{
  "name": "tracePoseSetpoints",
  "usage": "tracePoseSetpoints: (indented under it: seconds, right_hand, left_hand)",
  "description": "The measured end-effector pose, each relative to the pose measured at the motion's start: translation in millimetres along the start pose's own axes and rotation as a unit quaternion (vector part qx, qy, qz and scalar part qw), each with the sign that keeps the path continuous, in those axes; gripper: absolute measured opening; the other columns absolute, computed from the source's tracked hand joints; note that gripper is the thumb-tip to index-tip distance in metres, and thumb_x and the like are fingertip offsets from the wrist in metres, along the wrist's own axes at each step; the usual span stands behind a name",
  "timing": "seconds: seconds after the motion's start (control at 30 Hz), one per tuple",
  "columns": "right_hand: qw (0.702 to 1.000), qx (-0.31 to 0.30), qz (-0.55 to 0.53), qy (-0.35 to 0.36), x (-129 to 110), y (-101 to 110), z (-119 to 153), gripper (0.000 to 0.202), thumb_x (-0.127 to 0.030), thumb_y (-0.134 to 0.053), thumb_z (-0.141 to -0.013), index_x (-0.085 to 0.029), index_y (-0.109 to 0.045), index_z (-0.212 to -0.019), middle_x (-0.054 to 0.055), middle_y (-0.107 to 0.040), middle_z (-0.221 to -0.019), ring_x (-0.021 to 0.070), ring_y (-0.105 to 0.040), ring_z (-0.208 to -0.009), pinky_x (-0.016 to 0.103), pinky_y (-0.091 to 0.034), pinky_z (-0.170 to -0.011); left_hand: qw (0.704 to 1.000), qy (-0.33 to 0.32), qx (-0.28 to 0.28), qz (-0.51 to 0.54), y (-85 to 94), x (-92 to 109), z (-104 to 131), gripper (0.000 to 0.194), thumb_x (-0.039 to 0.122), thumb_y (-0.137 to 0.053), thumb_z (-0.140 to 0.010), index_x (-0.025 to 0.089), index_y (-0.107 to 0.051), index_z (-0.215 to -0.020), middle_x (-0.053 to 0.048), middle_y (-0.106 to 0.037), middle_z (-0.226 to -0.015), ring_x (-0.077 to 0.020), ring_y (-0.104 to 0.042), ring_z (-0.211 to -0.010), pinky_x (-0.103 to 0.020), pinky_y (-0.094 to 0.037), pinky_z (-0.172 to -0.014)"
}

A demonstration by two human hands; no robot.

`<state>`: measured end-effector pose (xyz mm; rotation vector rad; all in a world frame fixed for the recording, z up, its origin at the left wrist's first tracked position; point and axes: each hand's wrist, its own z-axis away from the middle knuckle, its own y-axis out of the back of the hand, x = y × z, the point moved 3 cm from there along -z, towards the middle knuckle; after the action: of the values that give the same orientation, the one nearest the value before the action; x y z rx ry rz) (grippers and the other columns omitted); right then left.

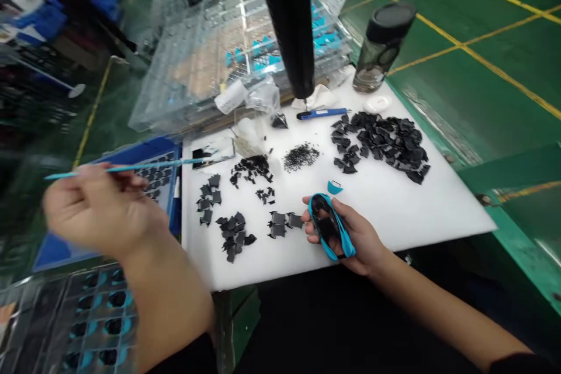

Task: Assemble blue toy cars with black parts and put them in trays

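My left hand point(109, 204), blurred by motion, pinches a thin blue stick point(179, 162) that looks like a fine brush. The stick's far end reaches over a small black-smeared plate point(219, 153); I cannot tell whether it touches. Held in my right hand point(359, 234) is a blue toy car shell point(329, 228) with black inside and openings in it. Just above it on the white board lies a small loose blue piece point(335, 187). Left of that hand are several flat grey parts point(278, 224).
Black curved parts point(381, 140) are heaped at the right of the white board point(416, 216). Tiny black pieces point(301, 156), a blue pen-like tool point(322, 113) and a dark-lidded bottle point(379, 49) lie or stand further back. A black electric screwdriver point(293, 29) hangs overhead. Clear trays point(197, 64) stand behind.
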<state>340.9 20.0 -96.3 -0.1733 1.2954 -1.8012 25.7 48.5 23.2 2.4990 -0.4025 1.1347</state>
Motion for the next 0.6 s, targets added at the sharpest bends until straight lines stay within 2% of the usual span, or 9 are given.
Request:
tracePoseSetpoints:
  seconds: [0.03, 0.1, 0.2, 0.33, 0.4, 0.5, 0.6]
  right_hand:
    - [1.000, 0.001, 0.006, 0.001, -0.6, -0.2, 0.0, 0.040, -0.045, -0.063, -0.092, -0.012, -0.069, -0.114, 0.011, -0.070, -0.094, 0.0185, -0.067, -0.077, 0.030, -0.059, -0.071]
    - [1.000, 0.001, 0.016, -0.002, -1.3, -0.6, -0.2, 0.041, -0.045, -0.064, -0.091, -0.012, -0.069, -0.114, 0.011, -0.070, -0.095, 0.0183, -0.066, -0.077, 0.030, -0.059, -0.070]
    - [1.000, 0.006, 0.023, -0.009, -1.6, -0.5, -0.3, 0.041, -0.045, -0.064, -0.091, -0.012, -0.070, -0.115, 0.011, -0.070, -0.095, 0.0180, -0.066, -0.077, 0.029, -0.059, -0.070]
    - [1.000, 0.001, 0.023, -0.005, -2.2, -0.5, 0.3, 0.039, -0.044, -0.061, -0.093, -0.012, -0.070, -0.114, 0.011, -0.070, -0.095, 0.0180, -0.066, -0.077, 0.029, -0.058, -0.070]
    - [1.000, -0.003, 0.022, -0.003, -2.4, -0.7, 0.8, 0.039, -0.043, -0.060, -0.093, -0.012, -0.070, -0.115, 0.011, -0.070, -0.095, 0.0179, -0.066, -0.077, 0.029, -0.058, -0.071]
    - [1.000, -0.002, 0.021, -0.002, -2.5, -0.9, 1.1, 0.039, -0.043, -0.061, -0.092, -0.012, -0.070, -0.114, 0.010, -0.071, -0.093, 0.0176, -0.066, -0.076, 0.028, -0.058, -0.070]
    - [1.000, -0.003, 0.012, 0.002, -3.7, -1.3, 1.3, 0.038, -0.043, -0.061, -0.092, -0.012, -0.071, -0.111, 0.010, -0.071, -0.092, 0.0176, -0.066, -0.074, 0.028, -0.058, -0.069]
  left_hand:
    - [0.999, 0.028, 0.027, 0.001, -0.4, -11.0, -10.0, 0.036, 0.050, -0.058, -0.079, 0.021, -0.036, -0.074, 0.006, -0.043, -0.066, -0.0075, -0.045, -0.055, -0.025, -0.039, -0.051]
    - [0.993, 0.121, 0.018, 0.005, -7.9, -38.6, -22.2, 0.031, 0.039, -0.063, -0.081, 0.018, -0.042, -0.073, 0.006, -0.048, -0.065, -0.0056, -0.048, -0.056, -0.022, -0.043, -0.055]
    - [0.970, 0.241, -0.031, 0.004, -22.5, -80.5, -23.6, 0.024, 0.030, -0.053, -0.095, 0.016, -0.044, -0.077, 0.006, -0.050, -0.067, -0.0038, -0.048, -0.054, -0.019, -0.044, -0.054]
    - [0.923, 0.371, -0.106, 0.007, -30.7, -118.3, -11.4, 0.022, 0.030, -0.057, -0.098, 0.013, -0.054, -0.084, 0.005, -0.051, -0.068, -0.0050, -0.046, -0.052, -0.017, -0.041, -0.047]
    - [0.899, 0.417, -0.133, 0.013, -28.4, -125.7, -6.2, 0.023, 0.031, -0.058, -0.098, 0.012, -0.056, -0.085, 0.005, -0.050, -0.068, -0.0047, -0.045, -0.051, -0.016, -0.040, -0.045]
    - [0.874, 0.458, -0.162, 0.015, -21.4, -126.2, -3.7, 0.023, 0.028, -0.056, -0.099, 0.012, -0.056, -0.083, 0.004, -0.051, -0.068, -0.0044, -0.044, -0.051, -0.016, -0.039, -0.045]
    - [0.875, 0.453, -0.169, 0.007, -12.5, -117.8, -4.4, 0.025, 0.018, -0.047, -0.100, 0.012, -0.052, -0.076, 0.003, -0.050, -0.066, -0.0038, -0.043, -0.050, -0.015, -0.039, -0.046]
